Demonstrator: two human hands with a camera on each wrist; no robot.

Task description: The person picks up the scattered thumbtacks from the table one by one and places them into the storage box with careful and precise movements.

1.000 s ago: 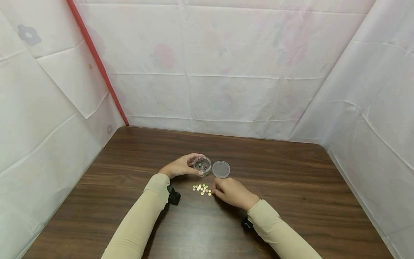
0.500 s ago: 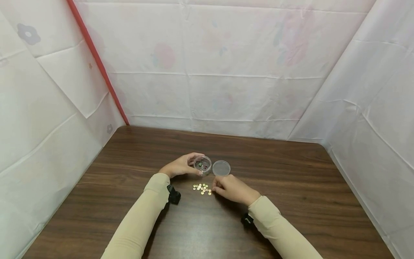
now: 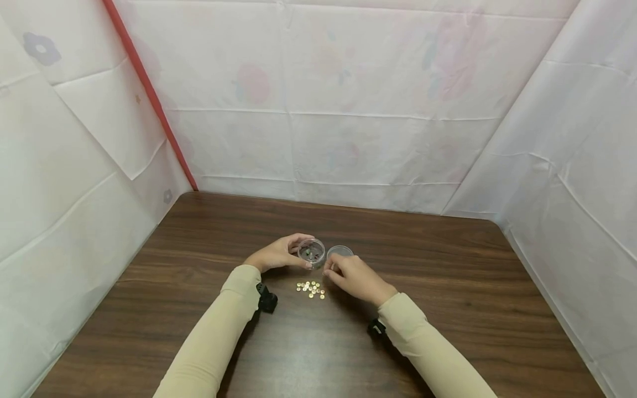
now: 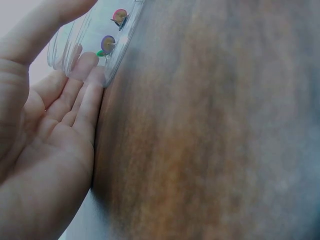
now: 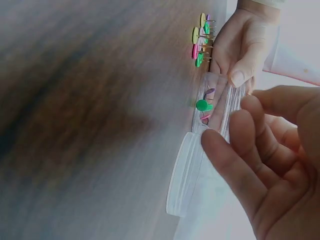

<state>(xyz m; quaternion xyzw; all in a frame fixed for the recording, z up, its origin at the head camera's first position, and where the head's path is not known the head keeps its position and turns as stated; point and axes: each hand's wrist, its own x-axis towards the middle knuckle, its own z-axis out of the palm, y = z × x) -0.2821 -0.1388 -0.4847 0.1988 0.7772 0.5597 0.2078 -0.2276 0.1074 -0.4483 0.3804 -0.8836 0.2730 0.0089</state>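
Clear jar (image 3: 317, 265), between thumbtacks (image 3: 313, 291) and the far edge of bench (image 3: 448, 287): gripped by left hand (image 3: 277, 255); keep steady. Right hand (image 3: 359, 277): fingers part-curled, hold unclear. Thumbtacks: take singly, by heads.

On the desk (image 3: 448, 265), a jar (image 3: 316, 266) has several tacks (image 5: 201, 105) in it, a lid (image 3: 340, 250) right of it, loose tacks (image 3: 311, 288) before it, left fingers (image 4: 89, 110) around its left side, right fingers (image 5: 243, 131) beside its near-right.

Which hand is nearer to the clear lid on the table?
Right. The right hand is beside the lid, on its near side; the left hand, farther left, holds the clear container.
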